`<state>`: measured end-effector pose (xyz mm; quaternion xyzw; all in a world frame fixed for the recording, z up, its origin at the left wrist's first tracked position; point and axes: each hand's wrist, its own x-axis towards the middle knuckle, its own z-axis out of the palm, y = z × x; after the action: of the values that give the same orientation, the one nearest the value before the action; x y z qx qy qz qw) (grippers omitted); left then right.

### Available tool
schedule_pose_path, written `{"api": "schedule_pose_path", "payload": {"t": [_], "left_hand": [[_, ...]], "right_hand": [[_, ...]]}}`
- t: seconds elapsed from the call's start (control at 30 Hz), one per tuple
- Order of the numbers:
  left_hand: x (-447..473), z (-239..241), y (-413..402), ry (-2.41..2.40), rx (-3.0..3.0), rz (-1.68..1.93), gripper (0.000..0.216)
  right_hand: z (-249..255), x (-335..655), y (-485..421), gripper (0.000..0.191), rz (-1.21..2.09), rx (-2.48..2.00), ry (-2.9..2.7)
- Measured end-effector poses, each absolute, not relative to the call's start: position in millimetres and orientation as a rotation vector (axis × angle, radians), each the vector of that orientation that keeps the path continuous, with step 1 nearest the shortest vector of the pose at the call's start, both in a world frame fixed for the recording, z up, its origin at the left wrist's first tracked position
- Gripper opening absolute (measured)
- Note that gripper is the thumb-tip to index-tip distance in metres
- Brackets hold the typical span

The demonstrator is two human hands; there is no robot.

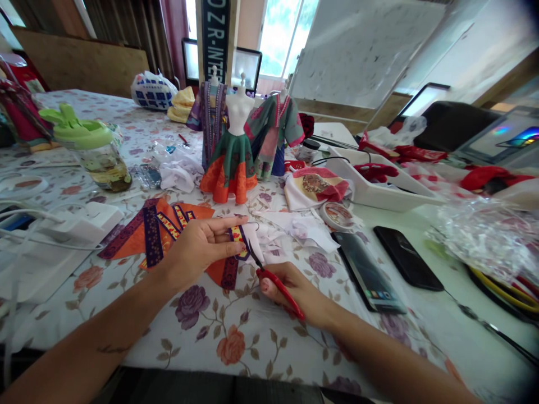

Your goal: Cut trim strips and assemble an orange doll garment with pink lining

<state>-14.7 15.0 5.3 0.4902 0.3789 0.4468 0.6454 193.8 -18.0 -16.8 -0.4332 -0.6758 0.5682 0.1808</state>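
My left hand [200, 247] pinches the edge of an orange fabric piece [168, 238] trimmed with purple and yellow ribbon bands. The fabric lies fanned out on a floral tablecloth [210, 331]. My right hand [295, 292] grips small red-handled scissors [280, 290], whose dark blades point up into the trimmed cloth near my left fingertips. Part of the blades is hidden by the fabric. White fabric scraps [295, 233] lie just beyond the scissors.
Behind the work stand several dressed doll mannequins, one in a green-and-orange skirt [229, 171]. A green-lidded jar [95, 151] stands at the left, beside a white power strip [71, 235]. Two smartphones [368, 272] lie at the right, near a white tray [379, 185] and crumpled plastic wrap [484, 235].
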Motion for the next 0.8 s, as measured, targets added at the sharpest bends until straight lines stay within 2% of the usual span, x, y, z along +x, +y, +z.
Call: {"api": "schedule_pose_path", "payload": {"t": [0.4, 0.8], "left_hand": [[-15.1, 3.0, 18.7, 0.86, 1.143, 1.035, 0.054], [-11.1, -3.3, 20.9, 0.83, 1.193, 0.99, 0.048]], "right_hand": [[-19.1, 188.7, -17.3, 0.06, 1.677, -1.243, -1.726], [-18.1, 187.3, -16.2, 0.061, 1.677, -1.249, -1.682]]}}
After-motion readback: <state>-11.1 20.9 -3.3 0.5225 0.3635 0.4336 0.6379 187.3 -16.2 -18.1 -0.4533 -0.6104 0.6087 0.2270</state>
